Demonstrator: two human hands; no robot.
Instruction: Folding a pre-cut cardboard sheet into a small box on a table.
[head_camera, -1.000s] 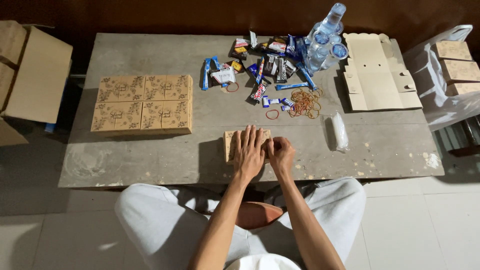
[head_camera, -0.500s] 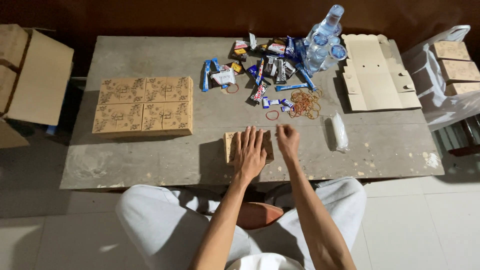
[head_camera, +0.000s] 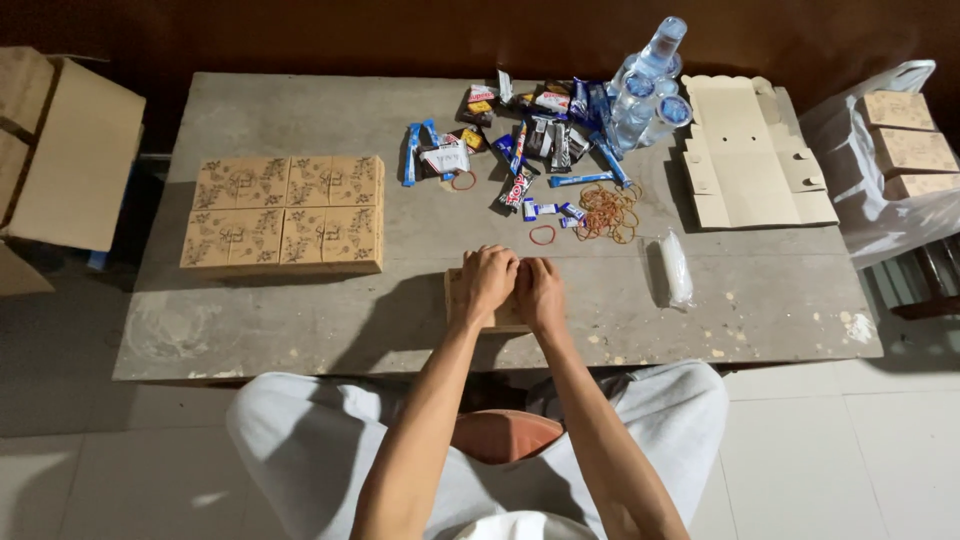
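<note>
A small patterned cardboard box (head_camera: 459, 297) lies near the front edge of the grey table (head_camera: 300, 320). My left hand (head_camera: 487, 283) rests on top of it with the fingers curled down over it. My right hand (head_camera: 541, 292) presses on its right end, touching the left hand. Most of the box is hidden under both hands. Just beyond them lies a red rubber band (head_camera: 542, 235), with a heap of rubber bands (head_camera: 605, 212) a little farther right.
A block of closed patterned boxes (head_camera: 284, 212) sits left. Wrapped snacks (head_camera: 530, 140) and water bottles (head_camera: 645, 85) lie at the back. Flat unfolded cartons (head_camera: 750, 155) lie right, a small clear bag (head_camera: 675, 268) near them. A plastic bag of boxes (head_camera: 895, 160) stands far right, an open carton (head_camera: 70, 150) far left.
My right hand reached toward the rubber bands half a second ago and has come back onto the box. My left hand went from flat and spread to curled over the box.
</note>
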